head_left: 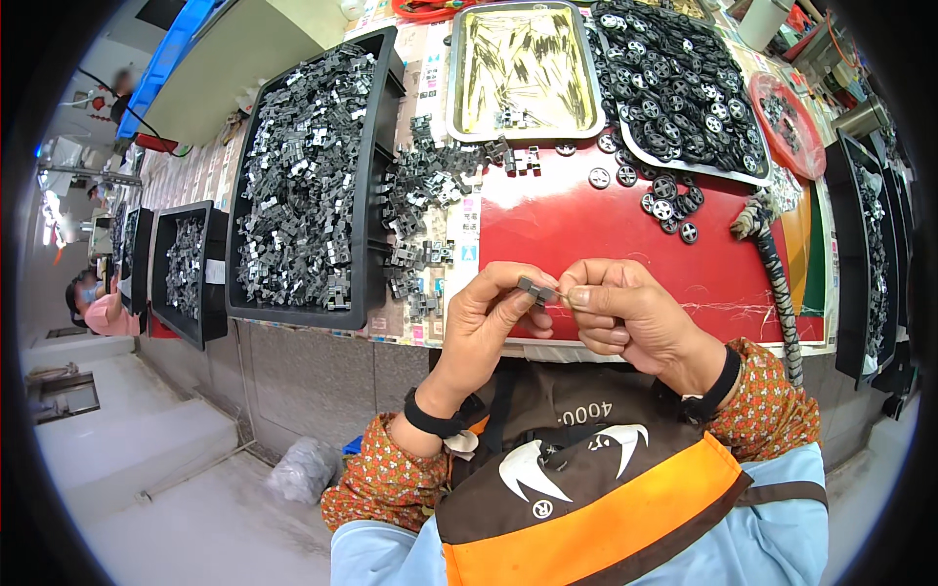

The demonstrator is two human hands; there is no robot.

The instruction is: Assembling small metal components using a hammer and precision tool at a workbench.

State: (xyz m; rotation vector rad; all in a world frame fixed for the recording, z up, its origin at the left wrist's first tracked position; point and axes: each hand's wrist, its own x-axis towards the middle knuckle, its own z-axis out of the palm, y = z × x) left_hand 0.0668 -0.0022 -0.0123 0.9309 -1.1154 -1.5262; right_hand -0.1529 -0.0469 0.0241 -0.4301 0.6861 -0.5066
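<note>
Close together over the table's near edge, both my hands work on tiny parts. My left hand point(493, 317) pinches a small dark grey plastic block point(534, 290) between thumb and forefinger. My right hand point(630, 317) is closed too, its thumb and forefinger pinching a thin metal pin point(560, 296) that points at the block. Whether the pin's tip sits inside the block, I cannot tell. Ahead of the hands lie small black wheels point(662, 209) with silver spokes, loose on a red board point(557, 230).
A large black bin point(376, 205) of grey plastic parts stands left, with a loose pile point(420, 186) beside it. Farther back are a metal tray point(454, 98) of thin brass-coloured pins and a tray point(684, 171) of wheels. A wrapped rod point(777, 283) lies at right.
</note>
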